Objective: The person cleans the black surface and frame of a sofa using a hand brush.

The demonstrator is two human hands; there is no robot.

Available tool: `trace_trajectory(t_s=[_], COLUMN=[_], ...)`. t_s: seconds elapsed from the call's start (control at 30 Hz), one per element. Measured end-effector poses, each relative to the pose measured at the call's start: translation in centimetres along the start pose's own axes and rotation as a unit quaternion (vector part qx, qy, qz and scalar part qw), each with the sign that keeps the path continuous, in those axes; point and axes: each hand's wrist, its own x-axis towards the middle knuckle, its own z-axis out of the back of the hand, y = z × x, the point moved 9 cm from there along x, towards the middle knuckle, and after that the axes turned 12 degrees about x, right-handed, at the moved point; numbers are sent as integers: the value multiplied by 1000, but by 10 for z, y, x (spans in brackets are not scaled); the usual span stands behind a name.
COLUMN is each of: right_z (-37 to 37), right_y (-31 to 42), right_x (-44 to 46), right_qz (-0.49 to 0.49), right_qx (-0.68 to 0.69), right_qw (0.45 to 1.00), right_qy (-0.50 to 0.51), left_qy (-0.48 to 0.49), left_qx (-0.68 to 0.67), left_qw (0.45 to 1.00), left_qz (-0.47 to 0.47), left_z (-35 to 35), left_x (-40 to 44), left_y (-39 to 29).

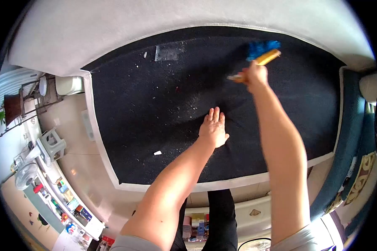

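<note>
My right hand (256,76) is closed round the handle of a brush (269,57) with a yellow body and blue bristles, at the far right part of a black fabric surface (127,113). The bristles face away from me, close to the fabric; whether they touch it I cannot tell. Flat on the same fabric, nearer the middle, rests my left hand (214,129) with fingers stretched out and nothing in it. White crumbs (192,102) lie scattered left of that hand. A larger white scrap (157,153) sits nearer to me, and a pale rectangular patch (168,52) is at the far left.
A light border (100,138) frames the fabric, and a pale padded panel (176,14) rises behind it. Blue upholstery (345,125) stands at the right. On the left are a plastic stool (53,144), a fan (26,175) and a cluttered shelf (67,196).
</note>
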Motion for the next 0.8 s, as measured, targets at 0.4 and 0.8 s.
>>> trace_trajectory(t_s=[0.4, 0.8], right_z=[-219, -9], right_y=[-118, -39], right_x=[-154, -76], right_qz=[-39, 74], right_qx=[-211, 102], right_qw=[918, 991], right_qy=[335, 37], left_qy=[-125, 11], left_qx=[-65, -32], left_qw=[990, 999], left_qz=[-23, 3], left_z=[-21, -19], left_x=[11, 14], left_y=[5, 4])
